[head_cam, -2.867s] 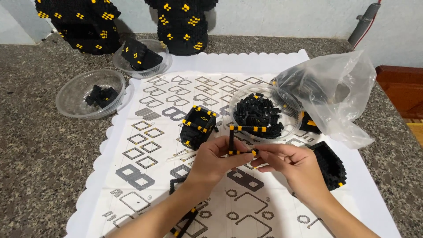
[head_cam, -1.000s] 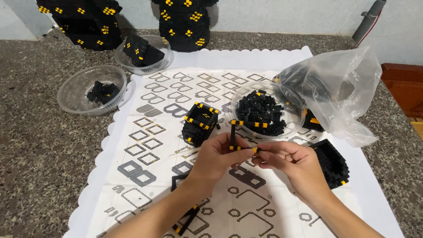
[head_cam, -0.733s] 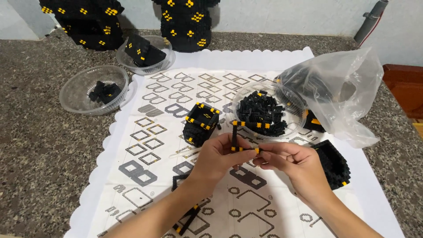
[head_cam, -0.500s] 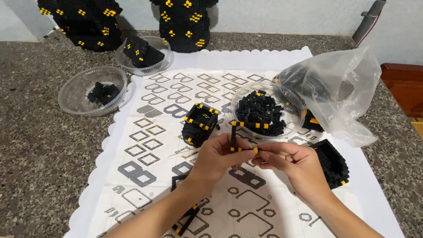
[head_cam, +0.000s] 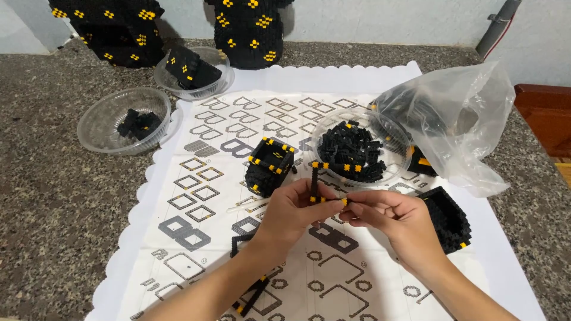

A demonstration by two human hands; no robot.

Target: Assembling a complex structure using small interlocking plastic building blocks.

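In the head view, the left hand (head_cam: 295, 212) pinches a thin frame of black and yellow bricks (head_cam: 315, 181), which stands upright above the fingers. The right hand (head_cam: 392, 221) is closed in a pinch on the low right end of this frame, and the fingertips of both hands almost meet there.

Under the hands lies a white paper sheet (head_cam: 196, 196) with a scalloped edge and grey printed square outlines. Behind the hands, on the sheet, a clear plastic bowl (head_cam: 397, 156) holds a heap of black bricks. Just left of it stands a small black and yellow box of bricks (head_cam: 269, 166). At the right a crumpled clear plastic bag (head_cam: 458, 125) leans over the bowl's rim. Two more clear bowls (head_cam: 104, 122) stand far left on the stone counter.
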